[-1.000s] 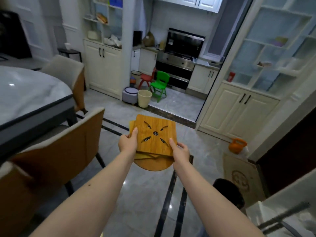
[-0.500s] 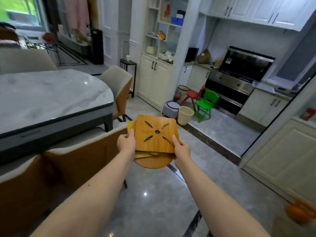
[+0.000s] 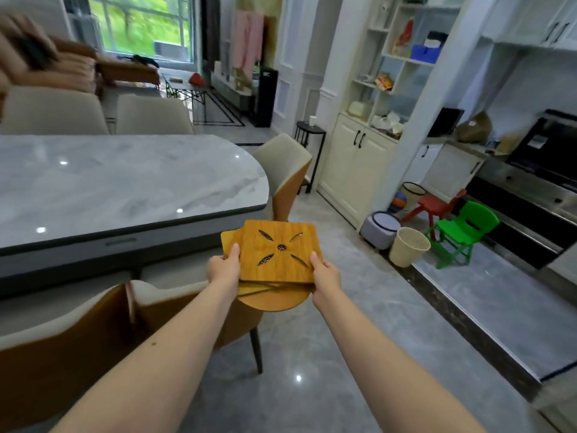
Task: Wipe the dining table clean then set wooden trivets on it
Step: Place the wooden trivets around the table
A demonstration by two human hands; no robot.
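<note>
I hold a stack of wooden trivets [image 3: 278, 254] in front of me, above the floor. The top one is square with leaf-shaped cutouts; a round one sticks out beneath. My left hand [image 3: 225, 270] grips the stack's left edge, thumb on top. My right hand [image 3: 324, 273] grips its right edge the same way. The dining table [image 3: 125, 182], grey marble with a dark rim, lies to the left and beyond the stack.
Orange-backed chairs [image 3: 93, 332] stand between me and the table; another chair [image 3: 287, 170] sits at its far end. To the right are a beige bin [image 3: 409, 246], a grey stool [image 3: 381, 228], a green child chair [image 3: 462, 235], and white cabinets [image 3: 352, 170].
The view has swung left, bringing the dining table and the living room window into sight. The trivet stack stays in both hands, closer to the table end.
</note>
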